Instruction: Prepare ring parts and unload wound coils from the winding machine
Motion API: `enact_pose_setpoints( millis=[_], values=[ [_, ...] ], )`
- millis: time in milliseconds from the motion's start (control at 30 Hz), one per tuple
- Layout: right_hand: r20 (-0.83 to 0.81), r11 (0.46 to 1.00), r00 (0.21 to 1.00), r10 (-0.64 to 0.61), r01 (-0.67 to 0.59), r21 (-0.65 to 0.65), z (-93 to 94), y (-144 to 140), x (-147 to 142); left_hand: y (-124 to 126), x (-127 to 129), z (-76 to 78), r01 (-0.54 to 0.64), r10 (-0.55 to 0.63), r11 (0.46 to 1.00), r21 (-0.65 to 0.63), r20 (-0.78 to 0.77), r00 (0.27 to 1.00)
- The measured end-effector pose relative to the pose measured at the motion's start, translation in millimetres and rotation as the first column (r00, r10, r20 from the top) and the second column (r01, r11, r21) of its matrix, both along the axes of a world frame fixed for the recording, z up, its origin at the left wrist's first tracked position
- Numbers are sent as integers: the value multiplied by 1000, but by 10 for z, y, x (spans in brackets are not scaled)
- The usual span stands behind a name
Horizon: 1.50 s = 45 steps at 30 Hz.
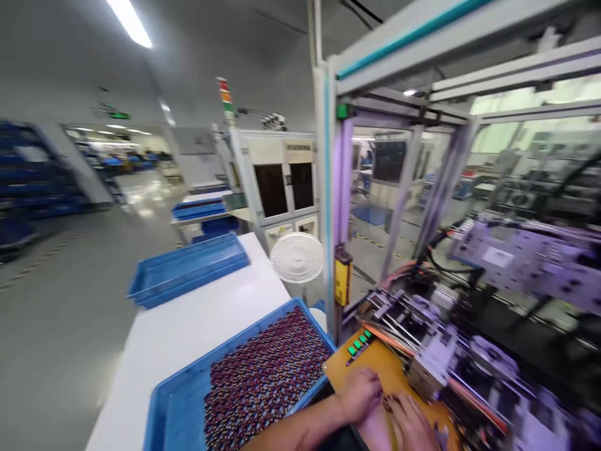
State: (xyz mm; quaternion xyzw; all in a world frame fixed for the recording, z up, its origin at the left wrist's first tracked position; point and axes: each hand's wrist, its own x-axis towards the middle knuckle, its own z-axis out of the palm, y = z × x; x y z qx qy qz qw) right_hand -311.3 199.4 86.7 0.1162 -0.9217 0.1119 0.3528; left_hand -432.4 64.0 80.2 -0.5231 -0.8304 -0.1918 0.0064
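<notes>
Both my hands rest together on an orange-brown panel (375, 363) at the front of a machine. My left hand (360, 393) lies with its fingers curled. My right hand (409, 421) sits beside it, fingertips touching the left hand's. Something small and dark shows between the fingertips; I cannot tell what it is or which hand holds it. To the left of my forearm, a blue tray (176, 401) holds several small dark red-and-blue parts (263, 376). Green lit buttons (359, 343) sit at the panel's far corner.
The machine's rails and mechanism (436, 351) stand right of my hands inside an aluminium frame (328, 188). A second, shallow blue tray (188, 269) lies farther back on the white table (197, 319). A white fan (297, 257) stands behind the table. Open grey floor lies left.
</notes>
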Motion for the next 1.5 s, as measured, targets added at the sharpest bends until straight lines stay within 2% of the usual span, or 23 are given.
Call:
enact_pose_setpoints(
  millis=[67,167,233,300,367,433,500,567,633,700,767,867,1100,1200,1267,1333,1400,1433,1467,1500],
  values=[
    [32,995,995,-90,89,39,84,83,177,-56,56,22,29,-30,997,68,9,1000],
    [130,972,964,-231,222,79,403,353,630,-145,56,115,119,-126,978,169,31,992],
    [169,950,936,-308,296,96,723,596,1000,-134,10,275,198,-211,956,218,36,977],
    [156,921,909,-385,369,124,1076,872,1375,-21,-15,556,282,-300,922,265,29,953],
    [107,875,875,-472,451,177,1403,1190,1707,228,17,943,393,-401,859,329,-45,915],
    [155,816,804,-574,548,183,1650,1557,1959,631,99,1353,531,-516,779,334,-141,845],
    [285,723,669,-686,671,167,1783,1949,2121,1158,207,1681,625,-597,742,242,-187,780],
    [371,644,557,-743,746,170,1800,2311,2215,1730,332,1853,665,-641,726,176,-178,747],
    [427,600,488,-761,779,180,1734,2584,2274,2247,471,1869,696,-678,710,106,-163,717],
    [484,576,436,-759,795,187,1635,2742,2317,2640,607,1788,708,-699,706,29,-137,702],
    [537,572,405,-740,798,186,1542,2805,2353,2885,716,1684,711,-711,702,-42,-110,695],
    [603,584,388,-697,795,165,1457,2824,2396,3041,796,1578,720,-731,682,-127,-71,679],
    [703,592,364,-612,800,101,1375,2893,2410,3173,796,1556,746,-768,611,-265,33,640],
    [732,587,348,-586,805,87,1391,2947,2360,3194,841,1651,746,-755,624,-232,65,652],
    [739,579,347,-577,812,70,1471,2995,2334,3091,871,1787,742,-742,653,-154,67,667],
    [731,578,372,-572,815,36,1613,3004,2332,2819,853,1951,734,-731,676,-66,63,679],
    [713,596,425,-557,803,-12,1779,2903,2345,2357,745,2068,720,-721,693,44,68,690],
    [693,617,471,-546,785,-47,1850,2794,2345,2064,655,2083,701,-708,706,105,75,702],
    [660,651,535,-528,753,-91,1901,2641,2334,1742,547,2059,664,-698,709,239,99,710],
    [616,691,606,-503,710,-134,1925,2448,2304,1403,429,1992,604,-665,732,316,137,734]
  ],
)
